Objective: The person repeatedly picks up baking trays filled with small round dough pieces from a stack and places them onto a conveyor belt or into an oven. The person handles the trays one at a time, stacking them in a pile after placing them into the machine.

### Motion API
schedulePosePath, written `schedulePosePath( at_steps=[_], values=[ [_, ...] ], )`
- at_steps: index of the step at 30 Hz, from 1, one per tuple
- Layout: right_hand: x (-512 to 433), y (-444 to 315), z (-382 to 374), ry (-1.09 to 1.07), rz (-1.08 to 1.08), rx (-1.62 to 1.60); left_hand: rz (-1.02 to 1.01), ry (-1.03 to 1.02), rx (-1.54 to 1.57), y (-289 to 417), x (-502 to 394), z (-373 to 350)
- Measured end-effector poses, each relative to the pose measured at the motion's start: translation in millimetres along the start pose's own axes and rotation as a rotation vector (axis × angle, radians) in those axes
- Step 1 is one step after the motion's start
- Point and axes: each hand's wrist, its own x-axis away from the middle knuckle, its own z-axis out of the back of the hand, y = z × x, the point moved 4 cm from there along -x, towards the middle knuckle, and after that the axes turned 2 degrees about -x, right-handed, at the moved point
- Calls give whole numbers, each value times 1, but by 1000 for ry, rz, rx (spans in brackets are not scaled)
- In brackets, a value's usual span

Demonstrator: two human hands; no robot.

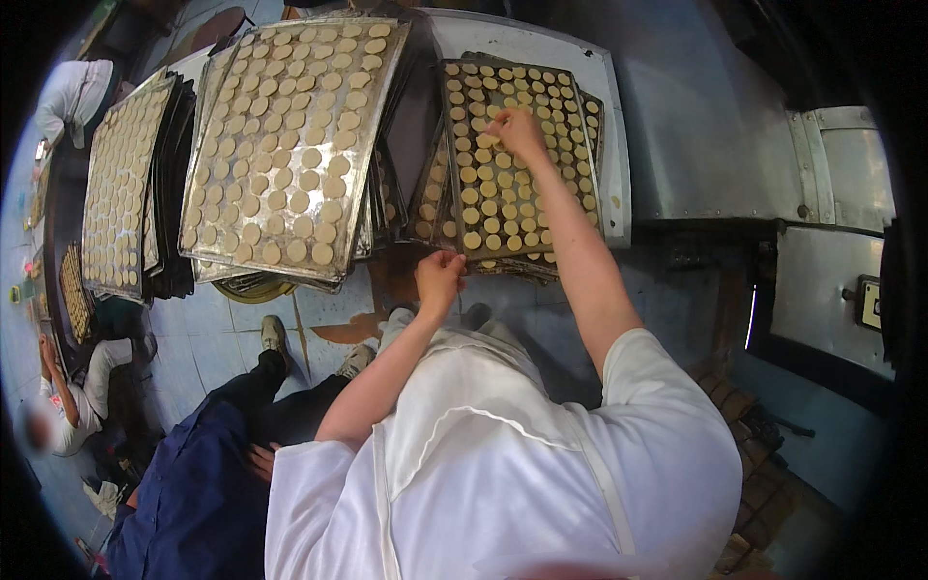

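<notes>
A dark metal baking tray (500, 253) with rows of pale flat dough rounds (487, 172) tops a stack of similar trays before me. My left hand (438, 283) is at its near left corner, with fingers and thumb pinched on the edge. Over the tray's upper middle reaches my right hand (518, 134), its fingertips bunched low among the rounds. Whether a round is between those fingertips is hidden by the hand.
Left of this stack stands a taller stack topped by a large tray (290, 145) of dough rounds, and another stacked tray (123, 181) beyond. A metal cabinet (725, 130) borders the right. A person in dark blue (196, 478) is close on my left; another person (80, 406) sits farther left.
</notes>
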Motion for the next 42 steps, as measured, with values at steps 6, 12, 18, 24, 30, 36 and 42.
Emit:
schedulePosePath(
  at_steps=[6, 12, 18, 24, 30, 36, 42],
  values=[
    [-64, -14, 10, 107, -29, -58, -33, -13, -23, -2, -2, 2],
    [-10, 17, 60, 30, -28, 112, 52, -74, 37, -5, 2, 0],
    [121, 67, 74, -66, -200, 126, 53, -173, 50, 5, 4, -8],
    [144, 72, 50, 134, -127, 72, 109, -155, 193, 5, 10, -28],
    [116, 136, 155, 254, -61, -564, -153, -442, 610, 67, 25, -51],
    [120, 245, 206, 273, -213, -129, -393, -681, 616, 181, 45, -45],
    [142, 222, 200, 132, 119, -46, -531, -618, 666, 297, 108, 14]
  ],
)
